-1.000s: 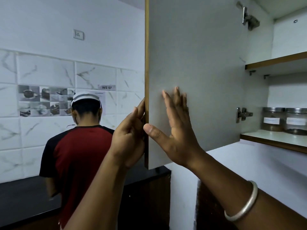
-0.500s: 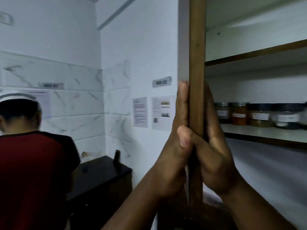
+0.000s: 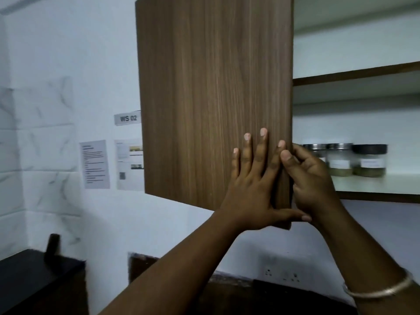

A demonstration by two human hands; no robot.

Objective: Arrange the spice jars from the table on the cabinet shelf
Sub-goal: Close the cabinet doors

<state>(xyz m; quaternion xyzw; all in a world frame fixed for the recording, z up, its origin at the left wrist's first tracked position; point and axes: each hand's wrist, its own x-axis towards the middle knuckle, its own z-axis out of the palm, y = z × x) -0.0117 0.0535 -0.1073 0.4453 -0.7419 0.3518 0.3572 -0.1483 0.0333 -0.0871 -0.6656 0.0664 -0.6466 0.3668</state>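
Note:
The brown wooden cabinet door (image 3: 204, 98) fills the middle of the head view, its outer face towards me. My left hand (image 3: 250, 185) lies flat on that face with fingers spread and its thumb under the lower edge. My right hand (image 3: 311, 178) curls around the door's free right edge. Behind it, on the white lower shelf (image 3: 375, 185), stand labelled spice jars: a dark-lidded one (image 3: 369, 163), a steel-lidded one (image 3: 339, 162), and another (image 3: 317, 153) partly hidden by my right hand. No table is in view.
An upper shelf (image 3: 354, 75) crosses the cabinet above the jars. Papers (image 3: 95, 164) and a "WS 02" label (image 3: 127, 118) hang on the white wall at left. A black counter (image 3: 34, 269) with a dark object (image 3: 52, 246) sits lower left. A wall socket (image 3: 281, 275) is below the cabinet.
The door has swung from open, white inside showing, through edge-on, to its wooden front facing me. My view has turned right; the person in the red shirt is out of frame.

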